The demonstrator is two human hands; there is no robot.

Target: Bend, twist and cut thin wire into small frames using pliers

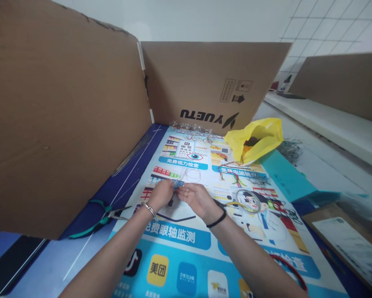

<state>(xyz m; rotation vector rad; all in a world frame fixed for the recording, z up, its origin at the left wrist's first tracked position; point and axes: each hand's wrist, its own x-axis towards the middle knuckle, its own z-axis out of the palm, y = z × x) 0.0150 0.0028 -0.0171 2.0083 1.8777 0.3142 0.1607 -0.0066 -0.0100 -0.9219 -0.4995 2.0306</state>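
My left hand (162, 193) is closed in a pinch on a small blue piece (178, 183), which looks like a little circuit board. From the other side, the fingers of my right hand (198, 199) are pressed together against the same piece. Fingers cover part of it, so its details cannot be made out. Just beyond my hands lies a loop of thin white wire (192, 175) on the printed poster (201, 244). Green-handled pliers (106, 216) rest open to the left of my left forearm. Right of my right wrist is a round ring-shaped thing (248, 201) with a yellow part.
Cardboard panels (204, 82) wall the back and left. A yellow bag (260, 140) stands at the back right, near red and green wires (235, 177) and a teal box (286, 176). Tangled clear-and-wire bits (192, 128) lie along the back. A dark flat device (15, 263) sits front left.
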